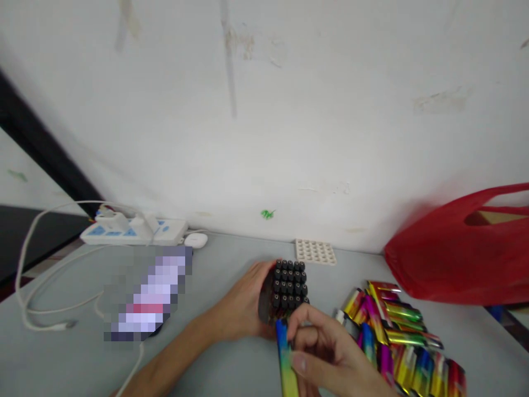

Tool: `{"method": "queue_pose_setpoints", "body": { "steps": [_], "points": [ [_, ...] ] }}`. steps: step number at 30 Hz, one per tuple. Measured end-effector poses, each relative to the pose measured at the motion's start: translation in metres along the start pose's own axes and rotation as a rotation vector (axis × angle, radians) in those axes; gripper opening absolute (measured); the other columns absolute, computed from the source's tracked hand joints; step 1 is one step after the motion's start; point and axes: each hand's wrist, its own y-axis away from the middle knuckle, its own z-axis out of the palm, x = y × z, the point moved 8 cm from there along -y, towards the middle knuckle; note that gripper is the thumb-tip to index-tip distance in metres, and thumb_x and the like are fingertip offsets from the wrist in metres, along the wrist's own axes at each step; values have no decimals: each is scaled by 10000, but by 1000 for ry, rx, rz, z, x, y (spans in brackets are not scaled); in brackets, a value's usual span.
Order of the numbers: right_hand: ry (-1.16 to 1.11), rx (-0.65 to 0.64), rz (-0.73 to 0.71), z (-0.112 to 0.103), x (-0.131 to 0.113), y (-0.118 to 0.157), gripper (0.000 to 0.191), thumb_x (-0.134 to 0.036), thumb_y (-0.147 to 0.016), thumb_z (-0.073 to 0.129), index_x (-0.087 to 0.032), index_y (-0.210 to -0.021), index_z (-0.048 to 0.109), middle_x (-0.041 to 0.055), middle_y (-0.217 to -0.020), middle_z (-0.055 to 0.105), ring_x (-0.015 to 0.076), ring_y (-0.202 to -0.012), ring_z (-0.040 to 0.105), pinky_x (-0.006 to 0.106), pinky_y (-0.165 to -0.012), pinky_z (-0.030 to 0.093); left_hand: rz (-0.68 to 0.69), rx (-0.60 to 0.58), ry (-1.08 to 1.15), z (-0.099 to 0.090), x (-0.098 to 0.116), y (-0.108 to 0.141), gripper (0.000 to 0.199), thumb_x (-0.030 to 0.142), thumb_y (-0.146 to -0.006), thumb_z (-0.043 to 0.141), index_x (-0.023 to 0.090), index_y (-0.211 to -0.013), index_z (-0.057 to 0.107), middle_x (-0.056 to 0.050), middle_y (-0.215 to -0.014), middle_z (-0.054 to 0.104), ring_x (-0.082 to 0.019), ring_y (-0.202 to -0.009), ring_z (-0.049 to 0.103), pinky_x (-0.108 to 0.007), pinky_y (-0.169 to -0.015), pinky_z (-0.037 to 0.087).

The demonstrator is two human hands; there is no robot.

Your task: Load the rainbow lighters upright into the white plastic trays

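My left hand (246, 300) is wrapped around the side of a dark holder (266, 298) packed with upright lighters, whose black ends (290, 286) stand in close rows facing me. Just in front of it, my right hand (326, 347) grips a slim lighter (286, 355) with a shiny blue-to-yellow body. This lighter's dark upper end is close to the holder's lower edge; whether they touch I cannot tell. Right of my right hand lies a loose pile of shiny multicoloured lighters (388, 325), partly hidden by that hand.
A white perforated tray (316, 252) lies against the wall. To the right stands a red bag (463, 253). On the left are a white power strip (136, 230) with cables, a white rounded gadget (195, 240) and a pixelated phone (151, 295) on the grey table (215, 364).
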Motion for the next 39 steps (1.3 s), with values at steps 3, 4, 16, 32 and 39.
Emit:
{"method": "queue_pose_setpoints", "body": {
  "steps": [3, 4, 16, 32, 39],
  "points": [
    [6, 7, -40, -1, -3, -3, 555, -623, -944, 868, -221, -1213, 596, -37, -747, 680, 94, -488, 594, 176, -459, 448, 2, 4, 6, 0, -1, 1, 1244, 369, -574, 1076, 245, -1653, 470, -173, -1606, 601, -470, -1472, 574, -578, -1308, 424],
    [44, 48, -47, -4, -4, -3, 537, -641, -959, 842, -213, -1195, 620, -19, -764, 698, 103, -492, 608, 179, -446, 445, -1, 4, 11, 1, -1, 1, 1247, 367, -577, 1073, 244, -1658, 464, -171, -1614, 594, -468, -1476, 570, -575, -1309, 423],
    [1072, -106, -355, 24, 10, -4, 336, -643, -1050, 737, -358, -1206, 821, -52, -774, 699, 129, -619, 615, 256, -582, 357, -7, 3, -10, -1, -1, 2, 1284, 486, -606, 1100, 215, -1679, 448, -202, -1669, 549, -483, -1527, 529, -599, -1345, 379],
    [1386, 38, -596, 36, 13, 4, 385, -636, -1100, 658, -260, -1076, 740, 23, -960, 715, 206, -840, 708, 268, -739, 545, 1, -3, 9, -1, 3, 1, 1245, 362, -622, 1085, 246, -1686, 450, -185, -1651, 565, -477, -1511, 540, -607, -1347, 387],
    [646, -120, -135, 32, 17, -5, 566, -823, -1005, 665, -263, -1081, 632, 43, -1093, 708, 208, -976, 697, 298, -866, 540, -33, -10, -24, -1, -2, 2, 1301, 362, -602, 1094, 278, -1710, 417, -188, -1672, 543, -498, -1542, 514, -643, -1356, 374]
  ]
}}
